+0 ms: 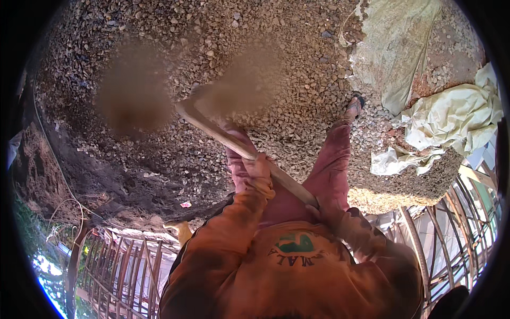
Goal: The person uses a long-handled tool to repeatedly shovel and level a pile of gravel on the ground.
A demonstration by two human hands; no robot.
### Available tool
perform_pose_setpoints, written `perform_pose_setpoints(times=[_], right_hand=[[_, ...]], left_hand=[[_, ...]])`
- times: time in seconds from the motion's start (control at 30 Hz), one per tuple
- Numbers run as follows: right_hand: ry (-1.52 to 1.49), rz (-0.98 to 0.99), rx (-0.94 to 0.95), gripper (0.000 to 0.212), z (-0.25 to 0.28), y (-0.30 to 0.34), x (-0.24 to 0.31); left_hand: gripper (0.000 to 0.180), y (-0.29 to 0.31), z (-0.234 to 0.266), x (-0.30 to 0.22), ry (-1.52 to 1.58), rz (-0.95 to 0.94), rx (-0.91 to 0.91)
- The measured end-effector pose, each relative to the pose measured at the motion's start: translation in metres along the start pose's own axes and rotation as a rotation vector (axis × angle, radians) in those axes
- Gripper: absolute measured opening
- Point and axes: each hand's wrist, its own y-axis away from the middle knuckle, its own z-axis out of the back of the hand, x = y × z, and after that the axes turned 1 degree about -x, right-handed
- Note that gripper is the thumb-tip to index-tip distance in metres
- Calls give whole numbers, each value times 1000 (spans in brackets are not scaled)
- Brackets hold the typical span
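Note:
A long wooden handle slants across the picture, from the gravel at upper left down to my waist. It looks like a hoe; its head, at the far end, is mostly lost behind a brown blur. Partway along the shaft, my left hand is closed around the wood. My right hand grips the near end of the handle, low in front of my body, its fingers partly hidden. Under the far end lies a spread of loose gravel.
My sandalled right foot stands on the gravel. Pale sheeting and a crumpled pale sheet lie at right. Dark soil borders the left, with a thin cable. Stick fences stand on both lower sides.

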Motion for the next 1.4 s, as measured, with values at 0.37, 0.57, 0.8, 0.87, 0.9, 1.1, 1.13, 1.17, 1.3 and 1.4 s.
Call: perform_pose_setpoints(times=[0.37,0.57,0.8,0.87,0.9,1.1,1.13,1.17,1.3,1.4], right_hand=[[-246,-157,-80,35,-49,-76,7],[-45,-460,169,47,13,77,6],[-32,-307,16,44,10,62,-29],[-43,-163,-197,42,-3,-11,-39],[-125,-103,-262,43,-4,-51,-35],[-186,-185,-247,44,-5,-93,-43],[-136,-210,-307,45,-4,-63,-55],[-143,-254,-305,43,-13,-26,-76],[-122,-465,-97,39,32,83,-42],[-200,-485,-101,40,21,143,-25]], left_hand=[[46,-138,-16,28,-75,-39,-4],[45,-11,-11,157,-14,624,218],[41,7,-28,104,133,229,194],[36,-11,-78,19,105,-91,212],[26,-37,-96,-14,58,-134,206],[32,-102,-154,-15,-213,-204,301],[34,-80,-156,17,-138,-87,273],[36,-49,-157,51,-104,14,266],[33,26,-94,142,-185,286,358],[23,72,-62,173,-223,484,379]])
